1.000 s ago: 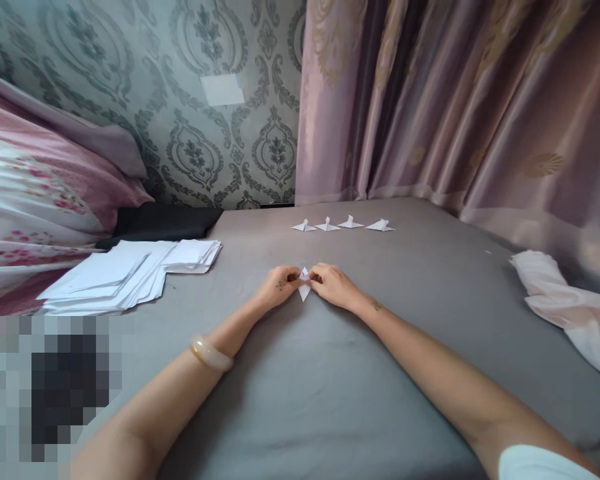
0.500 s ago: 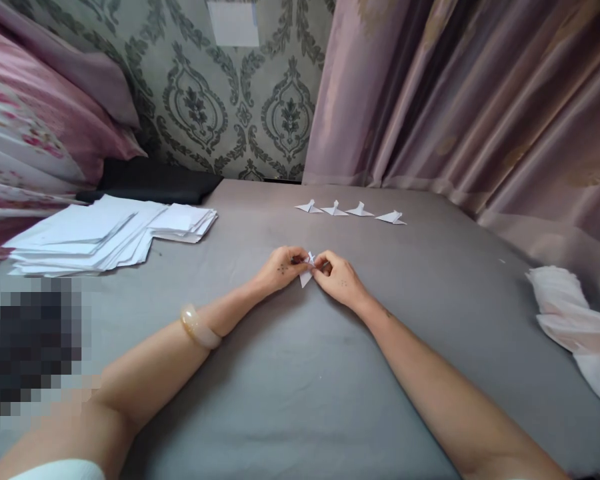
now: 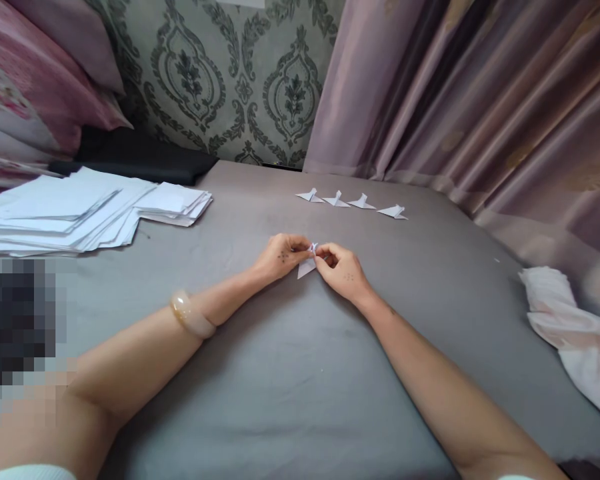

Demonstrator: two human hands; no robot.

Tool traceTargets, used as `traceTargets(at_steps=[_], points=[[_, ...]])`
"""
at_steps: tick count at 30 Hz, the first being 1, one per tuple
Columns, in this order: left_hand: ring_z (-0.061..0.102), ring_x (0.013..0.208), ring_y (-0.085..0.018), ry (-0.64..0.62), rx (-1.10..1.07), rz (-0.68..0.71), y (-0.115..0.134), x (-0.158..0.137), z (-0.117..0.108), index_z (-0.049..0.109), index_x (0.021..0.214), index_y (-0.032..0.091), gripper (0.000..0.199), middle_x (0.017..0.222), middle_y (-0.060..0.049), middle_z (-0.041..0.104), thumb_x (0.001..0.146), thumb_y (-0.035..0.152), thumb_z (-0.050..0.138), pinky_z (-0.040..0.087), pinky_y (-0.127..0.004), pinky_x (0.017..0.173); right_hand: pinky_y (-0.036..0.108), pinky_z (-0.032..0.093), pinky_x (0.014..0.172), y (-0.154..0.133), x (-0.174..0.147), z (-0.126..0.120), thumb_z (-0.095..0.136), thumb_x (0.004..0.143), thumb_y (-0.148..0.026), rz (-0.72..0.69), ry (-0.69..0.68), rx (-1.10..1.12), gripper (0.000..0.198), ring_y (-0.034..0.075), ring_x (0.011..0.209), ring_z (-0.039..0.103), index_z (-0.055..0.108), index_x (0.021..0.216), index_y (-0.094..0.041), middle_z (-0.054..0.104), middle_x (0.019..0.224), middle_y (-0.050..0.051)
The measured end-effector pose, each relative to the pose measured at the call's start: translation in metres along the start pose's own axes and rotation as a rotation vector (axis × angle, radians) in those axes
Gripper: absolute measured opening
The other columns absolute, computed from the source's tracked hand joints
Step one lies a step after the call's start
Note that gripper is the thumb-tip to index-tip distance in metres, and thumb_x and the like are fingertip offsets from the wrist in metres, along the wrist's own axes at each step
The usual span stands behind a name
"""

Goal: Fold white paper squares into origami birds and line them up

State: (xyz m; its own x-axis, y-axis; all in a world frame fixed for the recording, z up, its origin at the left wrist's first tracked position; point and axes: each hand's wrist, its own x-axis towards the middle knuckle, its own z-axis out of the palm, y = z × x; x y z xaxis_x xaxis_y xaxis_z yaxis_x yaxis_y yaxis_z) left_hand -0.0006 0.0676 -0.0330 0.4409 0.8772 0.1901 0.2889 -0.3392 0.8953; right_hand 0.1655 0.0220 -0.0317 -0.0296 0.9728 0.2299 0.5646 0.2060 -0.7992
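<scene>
Between my two hands is a small folded white paper figure [image 3: 307, 267], its pointed flap hanging down toward me and a narrow folded tip showing on top. My left hand [image 3: 284, 257] pinches it from the left with thumb and forefinger. From the right, my right hand [image 3: 344, 270] closes its thumb and fingers on the upper part of the same paper. The fingertips hide the middle folds. Farther back, several finished-looking folded paper birds [image 3: 338, 199] stand in a row on the grey cloth surface [image 3: 280, 387].
Stacks of white paper sheets [image 3: 55, 207] lie at the left, beside a dark folded cloth [image 3: 145, 155]. A pale crumpled fabric [image 3: 565, 313] rests at the right edge. Purple curtains [image 3: 430, 100] and patterned wallpaper [image 3: 245, 80] border the back. A blurred patch covers the lower left.
The head view has tilted slightly downward and shifted. Both hands keep their pinch on the folded paper, with the fingers moved only slightly.
</scene>
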Motion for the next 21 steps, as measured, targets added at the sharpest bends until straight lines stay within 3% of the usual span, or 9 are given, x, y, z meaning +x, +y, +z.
traceTargets(at_steps=[5, 13, 21], points=[[0.061, 0.070, -0.014, 0.002, 0.062, 0.003, 0.002, -0.001, 0.000, 0.074, 0.084, 0.015, 0.022, 0.076, -0.004, 0.071, 0.078, 0.032, 0.063, 0.043, -0.022, 0.064, 0.027, 0.044, 0.068, -0.004, 0.001, 0.000, 0.054, 0.076, -0.029, 0.038, 0.021, 0.058, 0.020, 0.014, 0.066, 0.058, 0.068, 0.082, -0.017, 0.068, 0.076, 0.003], [0.050, 0.058, -0.010, -0.009, 0.180, 0.036, 0.005, -0.002, 0.000, 0.076, 0.083, 0.015, 0.021, 0.064, -0.001, 0.066, 0.080, 0.028, 0.059, 0.035, -0.021, 0.056, 0.024, 0.033, 0.051, -0.022, 0.010, -0.003, 0.054, 0.078, -0.051, 0.268, 0.041, 0.046, 0.040, 0.011, 0.050, 0.045, 0.064, 0.062, -0.016, 0.053, 0.053, -0.001], [0.055, 0.063, -0.012, -0.014, 0.191, 0.059, 0.007, -0.003, -0.001, 0.077, 0.085, 0.016, 0.019, 0.071, -0.002, 0.071, 0.081, 0.024, 0.059, 0.038, -0.021, 0.060, 0.022, 0.026, 0.044, -0.028, 0.018, -0.006, 0.062, 0.070, -0.035, 0.393, -0.001, 0.086, 0.023, 0.006, 0.045, 0.035, 0.061, 0.058, -0.016, 0.053, 0.053, -0.003]])
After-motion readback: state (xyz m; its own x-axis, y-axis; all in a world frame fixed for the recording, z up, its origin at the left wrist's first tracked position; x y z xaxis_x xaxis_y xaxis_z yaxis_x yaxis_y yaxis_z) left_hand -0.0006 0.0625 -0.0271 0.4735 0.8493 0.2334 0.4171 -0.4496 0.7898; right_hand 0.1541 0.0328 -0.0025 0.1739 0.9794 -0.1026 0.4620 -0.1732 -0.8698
